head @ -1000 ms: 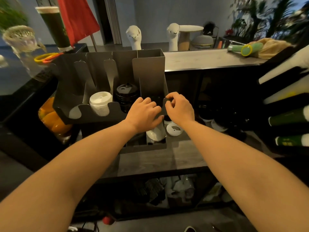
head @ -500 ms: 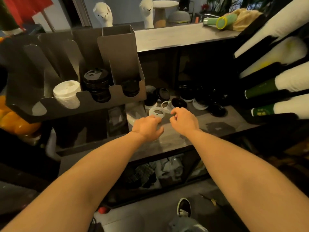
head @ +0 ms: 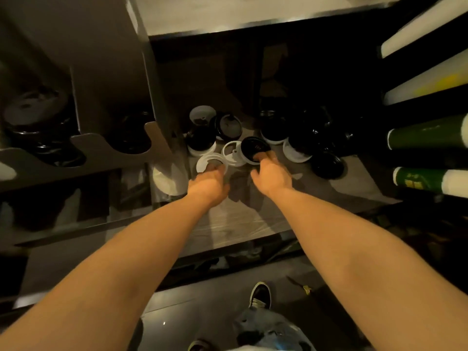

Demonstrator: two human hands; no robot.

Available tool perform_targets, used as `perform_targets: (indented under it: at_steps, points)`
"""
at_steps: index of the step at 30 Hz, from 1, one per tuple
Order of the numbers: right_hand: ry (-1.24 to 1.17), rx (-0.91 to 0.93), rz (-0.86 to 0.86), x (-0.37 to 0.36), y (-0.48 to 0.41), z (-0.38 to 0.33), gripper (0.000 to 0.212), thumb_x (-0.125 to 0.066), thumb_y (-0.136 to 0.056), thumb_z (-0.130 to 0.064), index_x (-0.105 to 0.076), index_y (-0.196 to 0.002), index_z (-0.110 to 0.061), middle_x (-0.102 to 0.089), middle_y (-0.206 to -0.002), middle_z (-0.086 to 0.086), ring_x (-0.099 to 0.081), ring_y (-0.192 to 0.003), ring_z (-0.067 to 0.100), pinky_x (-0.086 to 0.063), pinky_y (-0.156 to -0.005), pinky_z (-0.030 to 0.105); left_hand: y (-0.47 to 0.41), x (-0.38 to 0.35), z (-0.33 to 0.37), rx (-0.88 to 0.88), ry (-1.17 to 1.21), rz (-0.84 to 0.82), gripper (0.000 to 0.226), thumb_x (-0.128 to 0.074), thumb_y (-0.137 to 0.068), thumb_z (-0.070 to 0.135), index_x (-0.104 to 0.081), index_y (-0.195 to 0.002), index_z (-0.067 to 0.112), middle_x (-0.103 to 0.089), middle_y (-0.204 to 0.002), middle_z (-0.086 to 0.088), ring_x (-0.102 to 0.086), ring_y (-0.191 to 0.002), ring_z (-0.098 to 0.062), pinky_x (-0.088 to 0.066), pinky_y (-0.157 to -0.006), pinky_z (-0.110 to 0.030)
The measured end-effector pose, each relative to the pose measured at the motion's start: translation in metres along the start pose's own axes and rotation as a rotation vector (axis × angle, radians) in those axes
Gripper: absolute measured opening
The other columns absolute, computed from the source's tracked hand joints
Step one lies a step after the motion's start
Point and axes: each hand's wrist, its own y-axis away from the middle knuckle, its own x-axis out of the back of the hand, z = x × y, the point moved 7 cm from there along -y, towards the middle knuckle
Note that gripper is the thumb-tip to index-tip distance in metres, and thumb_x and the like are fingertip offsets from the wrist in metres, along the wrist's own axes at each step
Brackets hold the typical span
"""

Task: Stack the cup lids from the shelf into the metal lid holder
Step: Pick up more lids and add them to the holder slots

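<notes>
Shelf (head: 240, 224) strewn with loose lids. My left hand (head: 210, 182) curls fingertips onto near rim of white lid (head: 210, 161), which lies flat. Right hand (head: 272, 173) touches near edge of black lid (head: 254, 147), just beside second white lid (head: 231, 153). Blur: can't tell if either hand grips. Metal lid holder (head: 111, 72) up left, black lid stack (head: 38, 122) inside. Yellow print on green cup stack (head: 415, 181) unreadable.
</notes>
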Motion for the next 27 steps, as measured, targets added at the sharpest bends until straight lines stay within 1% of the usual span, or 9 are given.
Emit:
perform_targets:
  at_steps: [3, 6, 10, 13, 15, 18, 20, 23, 27]
  points:
    - [-0.049, -0.023, -0.071, -0.017, -0.016, 0.012, 0.043, -0.052, -0.100, -0.028, -0.043, -0.142, -0.025, -0.028, -0.148, 0.002, -0.055, -0.111, 0.036, -0.045, -0.083, 0.041, -0.016, -0.017, -0.005, 0.115, 0.115, -0.024, 0.058, -0.052, -0.097, 0.043, -0.028, -0.146, 0.022, -0.037, -0.145, -0.009, -0.048, -0.127, -0.037, -0.041, -0.093, -0.047]
    - [-0.170, 0.007, -0.103, -0.031, -0.023, 0.017, 0.041, -0.055, -0.097, -0.019, -0.045, -0.137, -0.023, -0.028, -0.147, 0.003, -0.055, -0.108, 0.037, -0.045, -0.081, 0.042, -0.022, -0.031, -0.006, 0.140, 0.237, 0.031, 0.056, -0.057, -0.094, 0.038, -0.035, -0.142, 0.020, -0.034, -0.140, -0.008, -0.053, -0.118, -0.036, -0.046, -0.091, -0.043]
    - [-0.326, 0.038, 0.027, -0.037, -0.028, 0.023, 0.022, -0.056, -0.093, -0.008, -0.055, -0.115, -0.009, -0.038, -0.132, 0.009, -0.052, -0.102, 0.035, -0.045, -0.083, 0.042, -0.019, -0.038, -0.008, 0.207, 0.400, 0.163, 0.040, -0.060, -0.091, 0.028, -0.048, -0.129, 0.019, -0.041, -0.131, -0.006, -0.062, -0.098, -0.038, -0.047, -0.081, -0.038]
    - [-0.323, 0.063, 0.082, -0.041, -0.030, 0.024, 0.018, -0.057, -0.089, -0.005, -0.054, -0.105, -0.010, -0.041, -0.125, 0.008, -0.049, -0.100, 0.032, -0.045, -0.082, 0.043, -0.023, -0.039, -0.014, 0.232, 0.516, 0.200, 0.030, -0.061, -0.089, 0.019, -0.052, -0.117, 0.015, -0.045, -0.123, -0.009, -0.056, -0.095, -0.036, -0.046, -0.082, -0.038]
    - [-0.413, 0.008, 0.062, -0.044, -0.032, 0.026, 0.015, -0.056, -0.087, -0.008, -0.051, -0.098, -0.018, -0.047, -0.114, 0.001, -0.049, -0.095, 0.029, -0.041, -0.073, 0.039, -0.028, -0.039, -0.015, 0.235, 0.536, 0.201, 0.023, -0.061, -0.089, 0.017, -0.051, -0.110, 0.013, -0.045, -0.117, -0.010, -0.051, -0.092, -0.033, -0.045, -0.083, -0.037]
    - [-0.585, -0.162, 0.071, -0.043, -0.036, 0.033, 0.012, -0.052, -0.089, -0.018, -0.045, -0.088, -0.028, -0.052, -0.091, -0.005, -0.049, -0.087, 0.026, -0.026, -0.058, 0.033, -0.033, -0.038, -0.016, 0.211, 0.518, 0.200, 0.017, -0.060, -0.090, 0.016, -0.052, -0.104, 0.011, -0.047, -0.110, -0.011, -0.049, -0.090, -0.031, -0.043, -0.080, -0.035]
    - [-0.597, -0.169, 0.040, -0.045, -0.036, 0.031, 0.012, -0.054, -0.090, -0.017, -0.045, -0.092, -0.024, -0.046, -0.096, -0.007, -0.046, -0.091, 0.025, -0.027, -0.062, 0.029, -0.035, -0.039, -0.017, 0.200, 0.513, 0.200, 0.016, -0.061, -0.090, 0.015, -0.052, -0.102, 0.010, -0.048, -0.110, -0.013, -0.050, -0.090, -0.032, -0.040, -0.078, -0.033]
    - [-0.394, -0.071, 0.031, -0.043, -0.037, 0.027, 0.015, -0.059, -0.090, -0.018, -0.052, -0.103, -0.019, -0.043, -0.115, 0.000, -0.046, -0.099, 0.028, -0.032, -0.076, 0.033, -0.037, -0.040, -0.019, 0.220, 0.495, 0.174, 0.017, -0.061, -0.090, 0.015, -0.052, -0.104, 0.012, -0.048, -0.114, -0.013, -0.049, -0.088, -0.030, -0.039, -0.077, -0.032]
    - [-0.146, 0.026, 0.012, -0.031, -0.045, 0.020, 0.021, -0.053, -0.098, -0.025, -0.060, -0.117, -0.020, -0.050, -0.128, 0.003, -0.054, -0.111, 0.027, -0.038, -0.086, 0.037, -0.041, -0.044, -0.017, 0.251, 0.487, 0.044, 0.023, -0.057, -0.094, 0.017, -0.045, -0.112, 0.011, -0.035, -0.118, -0.009, -0.052, -0.098, -0.035, -0.053, -0.086, -0.047]
